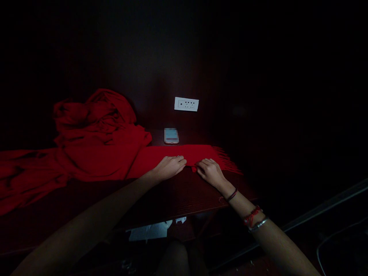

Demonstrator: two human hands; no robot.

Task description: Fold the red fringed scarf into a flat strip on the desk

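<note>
A red fringed scarf (152, 154) lies across the dark wooden tabletop, its right part laid out as a flat strip and its left part in a large loose heap. Along the strip's near edge, my left hand (170, 167) has its fingers closed on the cloth; a ring shows on one finger. My right hand (211, 171), with bracelets on the wrist, pinches the same edge a little further right, close to the fringe (228, 161). Between the two hands, a small bit of red cloth sticks out below the edge.
Behind the strip, a phone (171, 136) lies on the tabletop (178, 195). A white wall socket (186, 104) sits on the dark back panel. Below the table's front edge are pale papers (148, 232). The right side is very dark.
</note>
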